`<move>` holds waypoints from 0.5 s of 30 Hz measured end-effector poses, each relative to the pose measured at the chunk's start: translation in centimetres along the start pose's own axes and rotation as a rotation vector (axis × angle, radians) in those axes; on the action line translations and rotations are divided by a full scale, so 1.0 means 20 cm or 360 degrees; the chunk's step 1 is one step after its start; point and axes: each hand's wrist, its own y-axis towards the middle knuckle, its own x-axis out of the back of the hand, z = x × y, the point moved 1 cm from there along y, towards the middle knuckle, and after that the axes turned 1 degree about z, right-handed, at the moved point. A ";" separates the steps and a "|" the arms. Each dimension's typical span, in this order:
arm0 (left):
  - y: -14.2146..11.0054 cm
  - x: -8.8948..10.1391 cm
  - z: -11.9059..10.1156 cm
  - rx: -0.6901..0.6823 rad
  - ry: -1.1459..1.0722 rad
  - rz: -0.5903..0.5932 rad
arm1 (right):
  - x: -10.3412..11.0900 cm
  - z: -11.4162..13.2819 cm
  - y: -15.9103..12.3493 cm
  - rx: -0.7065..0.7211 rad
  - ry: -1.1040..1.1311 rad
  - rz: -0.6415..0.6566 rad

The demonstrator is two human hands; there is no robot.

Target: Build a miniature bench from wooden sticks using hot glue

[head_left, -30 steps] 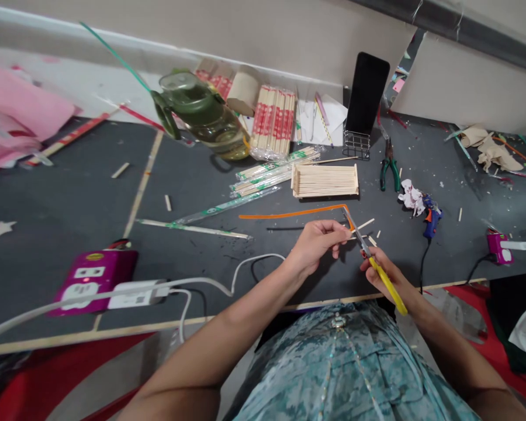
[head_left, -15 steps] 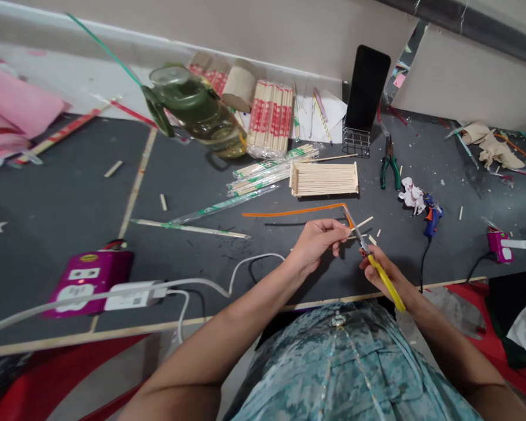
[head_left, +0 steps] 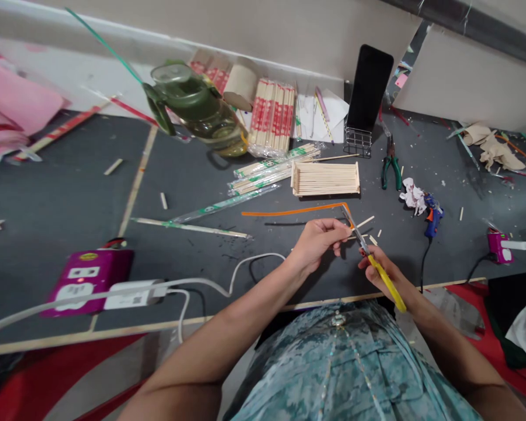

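My left hand (head_left: 323,241) is closed in a pinch on a short, pale wooden stick (head_left: 366,222) and, as far as I can tell, the end of a thin orange strip (head_left: 291,210). That strip runs left over the table and bends sharply near the scissors' tips. Yellow-handled scissors (head_left: 386,282) are in my right hand (head_left: 380,264), fingers closed around the grips. Their blades point up and left, lying against the stick just beside my left fingertips. Whether the blades are fully closed cannot be made out. Several cut stick pieces (head_left: 373,240) lie close by.
Beyond my hands sits a small tray of wooden sticks (head_left: 325,179). Wrapped chopsticks (head_left: 272,116), a green-lidded jug (head_left: 197,108) and a propped phone (head_left: 369,88) stand behind. Pliers (head_left: 391,166) and a blue glue gun (head_left: 433,216) lie right; a purple power socket box (head_left: 92,278) left.
Almost nothing differs. Both hands, the scissors and the stick keep their places, apart from a very slight shift of the whole view.
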 end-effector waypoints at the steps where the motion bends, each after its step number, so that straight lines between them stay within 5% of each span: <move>1: 0.00 0.00 0.00 -0.0004 0.0004 -0.0002 | 0.00 0.00 0.00 0.0000 0.0000 0.0004; 15: 0.01 0.00 0.01 -0.0013 0.0032 -0.0005 | 0.00 0.01 0.00 0.0011 0.0024 0.0010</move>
